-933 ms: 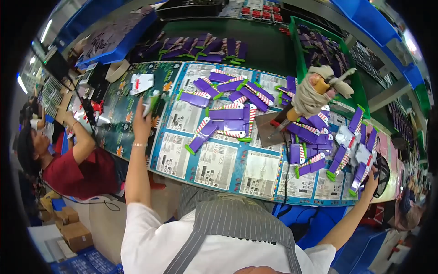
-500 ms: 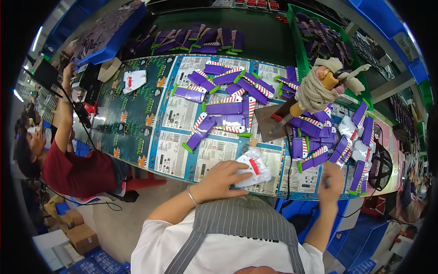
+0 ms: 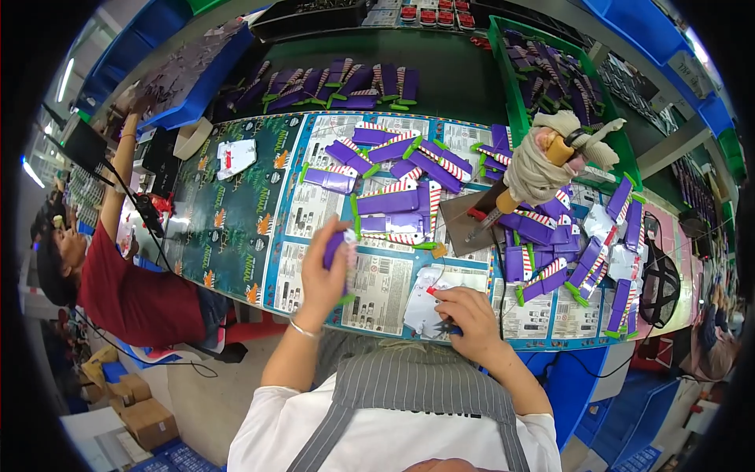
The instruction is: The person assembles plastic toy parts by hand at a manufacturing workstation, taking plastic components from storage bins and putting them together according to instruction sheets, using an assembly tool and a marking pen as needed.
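Observation:
My left hand [image 3: 316, 275] is closed around a purple toy wing [image 3: 336, 250] with a red-and-white striped edge and green tip, lifted over the table and partly blurred. At the front edge lies a white plastic part [image 3: 421, 307] with a red piece on it. My right hand [image 3: 472, 316] rests over this part, fingertips by the red piece. A small dark object [image 3: 451, 327] shows under its curled fingers; its kind is hidden. Several more purple wings [image 3: 387, 202] lie loosely beyond my hands, and others [image 3: 544, 275] are heaped to the right.
A cloth-wrapped tool [image 3: 543, 161] with a metal shaft stands over a brown plate [image 3: 464, 224]. Beyond it, a green crate [image 3: 515, 94] holds several wings. Another white part [image 3: 236, 157] lies far left. A co-worker in a red shirt [image 3: 134, 295] sits at the left.
My left hand has left the white part and lifted the wing that lay beyond it. My right hand has come left from the wing heap onto the white part.

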Motion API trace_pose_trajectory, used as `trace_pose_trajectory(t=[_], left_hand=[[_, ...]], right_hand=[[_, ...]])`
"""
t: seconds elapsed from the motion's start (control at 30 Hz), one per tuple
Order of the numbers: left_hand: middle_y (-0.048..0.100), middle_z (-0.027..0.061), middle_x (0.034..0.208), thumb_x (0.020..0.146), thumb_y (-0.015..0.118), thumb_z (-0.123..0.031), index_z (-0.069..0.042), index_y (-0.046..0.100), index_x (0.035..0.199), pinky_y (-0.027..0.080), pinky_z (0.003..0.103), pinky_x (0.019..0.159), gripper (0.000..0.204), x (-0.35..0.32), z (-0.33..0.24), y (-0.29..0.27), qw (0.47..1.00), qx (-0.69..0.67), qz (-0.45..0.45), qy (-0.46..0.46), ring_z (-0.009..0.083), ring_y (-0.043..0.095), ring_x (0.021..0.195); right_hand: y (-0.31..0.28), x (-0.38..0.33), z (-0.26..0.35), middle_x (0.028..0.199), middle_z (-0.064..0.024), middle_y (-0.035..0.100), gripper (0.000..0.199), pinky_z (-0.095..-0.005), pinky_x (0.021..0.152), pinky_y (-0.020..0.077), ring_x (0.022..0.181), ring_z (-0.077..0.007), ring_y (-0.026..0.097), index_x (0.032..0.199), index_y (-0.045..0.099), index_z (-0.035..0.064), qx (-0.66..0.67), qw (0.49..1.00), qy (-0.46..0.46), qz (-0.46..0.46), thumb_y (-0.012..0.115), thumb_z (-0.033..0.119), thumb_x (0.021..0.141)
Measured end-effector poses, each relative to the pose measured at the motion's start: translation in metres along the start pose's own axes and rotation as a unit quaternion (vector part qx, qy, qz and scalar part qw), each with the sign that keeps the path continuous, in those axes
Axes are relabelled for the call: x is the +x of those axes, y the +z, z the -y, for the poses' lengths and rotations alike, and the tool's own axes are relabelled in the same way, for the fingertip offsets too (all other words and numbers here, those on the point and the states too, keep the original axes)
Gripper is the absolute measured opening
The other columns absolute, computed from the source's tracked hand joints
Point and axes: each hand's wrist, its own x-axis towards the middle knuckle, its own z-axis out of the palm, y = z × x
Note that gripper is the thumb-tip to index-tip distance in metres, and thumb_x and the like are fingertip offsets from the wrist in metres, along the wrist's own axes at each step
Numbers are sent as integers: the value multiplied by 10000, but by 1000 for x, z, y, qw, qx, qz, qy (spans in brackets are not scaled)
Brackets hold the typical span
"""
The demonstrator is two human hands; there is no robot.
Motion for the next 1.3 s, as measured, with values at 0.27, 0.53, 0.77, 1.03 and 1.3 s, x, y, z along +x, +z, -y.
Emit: trace_pose_trajectory(t=[0.27, 0.53, 0.77, 1.03, 1.3], left_hand=[[393, 194, 1360, 863, 536, -80, -59, 448, 1311, 389, 360, 946, 457, -39, -47, 50, 963, -145, 202, 108, 296, 411, 1229], [573, 147, 1167, 919, 509, -144, -25, 587, 1143, 435, 340, 882, 265, -31, -41, 37, 914, -163, 372, -17, 265, 547, 1071], [632, 94, 787, 830, 618, -100, -33, 661, 918, 468, 304, 627, 119, -47, -18, 41, 905, -141, 400, -38, 222, 615, 705], [587, 105, 894, 792, 641, -77, -27, 615, 989, 451, 307, 618, 205, -41, -13, 50, 974, 4, 222, 53, 210, 565, 784], [373, 139, 1364, 894, 550, -96, -20, 187, 1423, 306, 298, 1013, 647, -53, -1, 69, 890, -198, 333, -242, 185, 366, 1241]], right_hand=[[-1, 18, 18, 939, -68, 568, 289, -267, 781, 444, 871, -117, 541, 1149, 500, 35, 369, 898, 234, -52, 571, 105, 878], [-32, -8, 29, 945, -102, 560, 300, -304, 789, 451, 899, -227, 575, 1117, 566, 52, 304, 910, 240, 147, 572, 68, 817], [-43, -16, 15, 976, -92, 551, 385, -294, 781, 460, 902, -227, 562, 1044, 569, 26, 365, 923, 54, 108, 599, -55, 669], [-50, -34, 8, 930, -85, 565, 448, -340, 699, 443, 823, -254, 570, 1058, 599, 55, 113, 986, 116, 36, 647, -42, 624], [-13, -46, -6, 917, -40, 536, 203, -331, 708, 398, 840, -189, 558, 894, 565, 100, -140, 990, -5, -15, 592, 106, 692]])
